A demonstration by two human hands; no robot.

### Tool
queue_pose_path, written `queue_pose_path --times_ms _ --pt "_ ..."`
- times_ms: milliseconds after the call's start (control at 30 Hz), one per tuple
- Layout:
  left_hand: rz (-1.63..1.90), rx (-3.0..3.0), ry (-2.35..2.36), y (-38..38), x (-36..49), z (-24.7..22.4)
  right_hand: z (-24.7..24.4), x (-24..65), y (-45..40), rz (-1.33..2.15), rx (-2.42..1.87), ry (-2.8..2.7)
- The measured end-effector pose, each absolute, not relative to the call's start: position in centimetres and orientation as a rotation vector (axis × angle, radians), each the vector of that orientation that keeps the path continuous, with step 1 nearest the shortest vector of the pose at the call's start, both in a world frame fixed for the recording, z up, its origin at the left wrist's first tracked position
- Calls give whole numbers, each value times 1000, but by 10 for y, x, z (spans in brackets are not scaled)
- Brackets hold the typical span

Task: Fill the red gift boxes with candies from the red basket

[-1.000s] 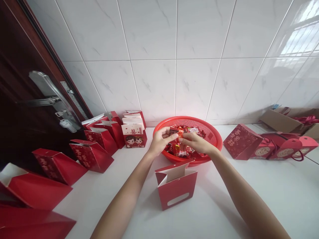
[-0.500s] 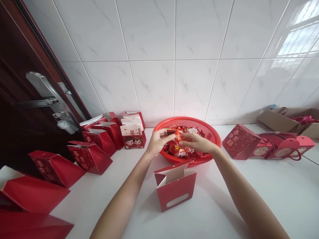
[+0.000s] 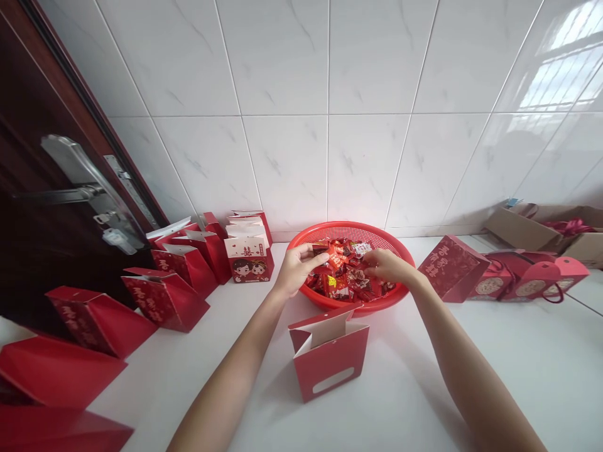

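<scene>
hands (image 3: 298, 269) at wrapped sweets (image 3: 338, 285) | in red basket (image 3: 392, 242) | open box (image 3: 330, 364) nearer

2 hands (image 3: 293, 271). 1 red basket (image 3: 394, 245); wrapped sweets (image 3: 338, 285) too jumbled to count. 1 open box (image 3: 330, 364), 6 o'clock. 6+ red boxes (image 3: 172, 301), 8–9 o'clock. 1 cardboard box (image 3: 513, 229), 3 o'clock.

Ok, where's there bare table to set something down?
Widest: the table right of the right arm, in front of the boxes. Smaller patches lie between the front bag and right arm, and between the left arm and left bags. Crowded: the basket, with left hand and right hand at its sweets, and the far left.
</scene>
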State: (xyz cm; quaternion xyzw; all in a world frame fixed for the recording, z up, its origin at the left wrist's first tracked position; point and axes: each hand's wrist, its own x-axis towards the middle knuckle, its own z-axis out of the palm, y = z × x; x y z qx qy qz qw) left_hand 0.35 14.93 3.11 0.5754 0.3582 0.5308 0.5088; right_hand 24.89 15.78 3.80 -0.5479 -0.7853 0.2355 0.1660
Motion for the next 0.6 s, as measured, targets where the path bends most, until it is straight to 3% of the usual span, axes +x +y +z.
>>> queue_pose_path --times_ms 167,400,600 --pt "1266 1381 853 150 3 31 36 256 161 685 -1541 -2046" --pt "1284 1372 878 151 3 29 45 246 152 1052 -1272 -1753" --pt "1280 1343 910 152 3 29 45 243 153 893 -1436 -1797"
